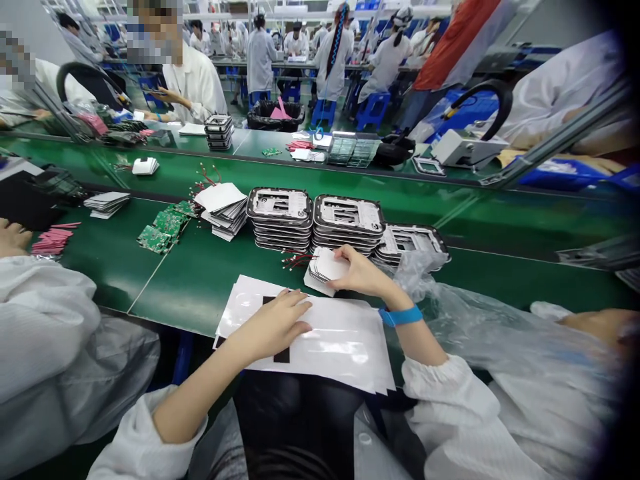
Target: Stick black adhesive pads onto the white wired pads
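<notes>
Two noted: right grip [361, 272], closed round white stack [325, 265]; left grip [274, 325], spread loosely on white sheets [343, 340], empty. Possible spill from lopsided squeeze or snagged wires [303, 257].

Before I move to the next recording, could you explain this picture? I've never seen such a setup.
There is no machine arm here: a person works bare-handed, filmed by a camera on their head looking forward and down. The right hand, above a blue wristband, grips a small white stack with red wires beside it. The left hand lies on white sheets. Farther back on the green tabletop are piled frames, another white pile and green circuit boards.
</notes>
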`<state>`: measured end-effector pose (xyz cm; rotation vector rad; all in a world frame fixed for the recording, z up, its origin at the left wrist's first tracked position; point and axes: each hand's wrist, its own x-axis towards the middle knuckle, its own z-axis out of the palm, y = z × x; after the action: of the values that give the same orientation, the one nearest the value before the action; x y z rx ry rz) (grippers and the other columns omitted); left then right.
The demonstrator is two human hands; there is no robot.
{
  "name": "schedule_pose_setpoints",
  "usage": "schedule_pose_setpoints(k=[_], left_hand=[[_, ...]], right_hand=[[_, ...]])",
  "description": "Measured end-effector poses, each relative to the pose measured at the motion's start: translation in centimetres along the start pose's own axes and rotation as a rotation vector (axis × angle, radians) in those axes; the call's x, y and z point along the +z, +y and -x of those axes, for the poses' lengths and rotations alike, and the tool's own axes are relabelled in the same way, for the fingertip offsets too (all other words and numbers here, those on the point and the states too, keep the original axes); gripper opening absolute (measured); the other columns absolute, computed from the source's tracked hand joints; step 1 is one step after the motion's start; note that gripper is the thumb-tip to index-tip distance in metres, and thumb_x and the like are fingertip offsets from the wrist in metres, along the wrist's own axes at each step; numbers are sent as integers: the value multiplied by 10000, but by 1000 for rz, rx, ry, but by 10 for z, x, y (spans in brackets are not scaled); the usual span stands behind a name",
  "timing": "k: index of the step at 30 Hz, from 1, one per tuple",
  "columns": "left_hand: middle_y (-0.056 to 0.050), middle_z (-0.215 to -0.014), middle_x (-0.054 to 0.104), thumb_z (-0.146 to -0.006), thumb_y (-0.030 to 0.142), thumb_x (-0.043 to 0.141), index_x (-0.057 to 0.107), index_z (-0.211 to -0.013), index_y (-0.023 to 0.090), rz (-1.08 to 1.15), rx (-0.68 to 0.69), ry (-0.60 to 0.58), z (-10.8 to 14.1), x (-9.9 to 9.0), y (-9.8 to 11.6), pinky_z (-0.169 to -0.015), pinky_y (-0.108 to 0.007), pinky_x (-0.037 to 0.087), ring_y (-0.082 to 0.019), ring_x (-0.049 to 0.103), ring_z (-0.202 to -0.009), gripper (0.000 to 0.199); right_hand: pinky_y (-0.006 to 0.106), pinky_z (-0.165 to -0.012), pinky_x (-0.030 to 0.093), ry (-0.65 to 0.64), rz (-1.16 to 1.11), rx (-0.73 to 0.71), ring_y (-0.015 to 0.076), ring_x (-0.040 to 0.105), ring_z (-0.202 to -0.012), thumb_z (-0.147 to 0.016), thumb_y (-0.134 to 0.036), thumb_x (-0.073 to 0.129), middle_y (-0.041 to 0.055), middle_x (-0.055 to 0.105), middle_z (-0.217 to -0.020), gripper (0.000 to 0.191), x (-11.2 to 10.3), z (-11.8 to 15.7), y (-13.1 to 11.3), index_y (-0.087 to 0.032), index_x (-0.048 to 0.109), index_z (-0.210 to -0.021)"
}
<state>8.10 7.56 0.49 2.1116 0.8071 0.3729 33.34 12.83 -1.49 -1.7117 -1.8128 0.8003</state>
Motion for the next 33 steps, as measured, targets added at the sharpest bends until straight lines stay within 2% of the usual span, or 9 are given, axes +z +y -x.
schedule_pose_setpoints(k=[5, 8, 11, 13, 16, 20, 26, 30, 33], left_hand=[[-171, -1367, 531, -799, 156, 592, 607, -1165, 165, 242, 23, 82, -41, 18, -11, -1169, -542, 105, -328, 371, -1363, 366], [-212, -1408, 470, -782, 309, 652, 412, -1384, 182, 506, -8, 97, -46, 17, -5, -1113, -546, 273, -333, 413, -1336, 660], [-213, -1338, 530, -775, 370, 631, 141, -1485, 241, 868, -49, 1, -45, 11, 8, -918, -553, 477, -331, 568, -1184, 873], [-166, -1245, 604, -743, 348, 634, 257, -1444, 262, 1195, -67, -94, -42, 9, 14, -857, -582, 494, -329, 616, -1091, 801], [-160, -1120, 666, -622, 353, 705, 539, -1248, 171, 1488, -60, -158, -37, 11, 17, -889, -658, 425, -369, 613, -1038, 672], [-187, -1026, 697, -581, 418, 723, 643, -1091, 92, 1519, -65, -123, -30, 18, 13, -940, -630, 384, -404, 606, -1045, 610], [-152, -1117, 674, -666, 334, 759, 606, -1187, 152, 1526, -142, -14, -25, 25, 3, -945, -492, 421, -351, 608, -1083, 573], [-128, -1124, 676, -585, 290, 811, 539, -1279, 181, 1577, -122, 32, -18, 26, -5, -944, -468, 438, -353, 604, -1091, 753], [-109, -1160, 662, -627, 405, 757, 491, -1331, 202, 1634, -113, 122, -14, 23, -7, -958, -465, 436, -348, 591, -1107, 779]], right_hand=[[352, -744, 501, 73, -251, -8, 226, 624, -838, -515, -400, 816, 48, 637, -920, 563, -12, 8, 4, -225, 444, -899], [407, -863, 501, 90, -388, -50, 264, 646, -963, -507, -455, 826, 100, 661, -1038, 602, -17, 20, -3, -235, 428, -903], [422, -937, 474, 54, -449, -107, 285, 612, -1090, -516, -370, 846, 127, 632, -1174, 605, -17, 37, -25, -246, 415, -922], [409, -949, 464, -3, -430, -153, 281, 552, -1182, -556, -268, 818, 122, 580, -1269, 558, -14, 49, -43, -254, 401, -927], [381, -871, 496, -84, -351, -148, 278, 508, -1219, -585, -190, 752, 101, 495, -1366, 519, -9, 63, -66, -264, 370, -928], [385, -891, 497, -140, -278, -139, 265, 521, -1187, -600, -197, 740, 87, 426, -1418, 549, -3, 71, -79, -268, 365, -995], [394, -881, 520, -234, -232, -137, 239, 567, -1099, -674, -253, 719, 103, 431, -1369, 665, 10, 72, -75, -278, 318, -1205], [420, -946, 489, -228, -189, -258, 276, 489, -1228, -622, -188, 739, 106, 410, -1410, 736, 21, 64, -71, -271, 331, -1229], [476, -1029, 415, -209, -103, -410, 301, 459, -1266, -614, -221, 780, 129, 438, -1401, 800, 28, 51, -79, -244, 350, -1288]])
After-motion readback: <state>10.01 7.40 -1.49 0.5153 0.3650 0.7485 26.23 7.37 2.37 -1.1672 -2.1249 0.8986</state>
